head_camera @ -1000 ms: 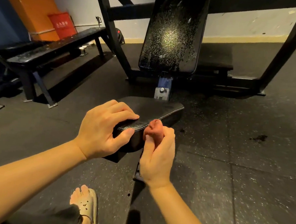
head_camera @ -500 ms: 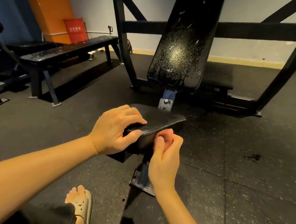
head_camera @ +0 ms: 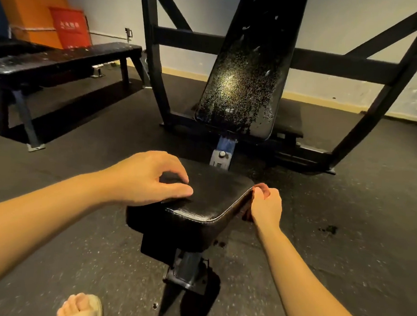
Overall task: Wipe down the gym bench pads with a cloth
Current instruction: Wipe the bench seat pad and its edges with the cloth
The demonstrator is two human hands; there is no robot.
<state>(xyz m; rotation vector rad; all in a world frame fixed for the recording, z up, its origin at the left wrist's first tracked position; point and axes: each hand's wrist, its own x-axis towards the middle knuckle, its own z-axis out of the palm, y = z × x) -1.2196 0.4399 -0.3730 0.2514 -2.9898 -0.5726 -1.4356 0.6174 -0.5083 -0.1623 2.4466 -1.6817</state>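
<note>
Head view: seat pad of the bench sits centre-near, black, glossy at its near edge. Cloth, reddish and bunched small, is against the pad's right side edge, mostly hidden in the right hand, whose fingers are curled tight around it. Left hand rests on the pad's top left, fingers bent and apart from the thumb, tips touching the surface, holding nothing. Back pad rises tilted beyond, heavily speckled. Flat bench far left. Sandalled foot on the rubber floor, near.
</note>
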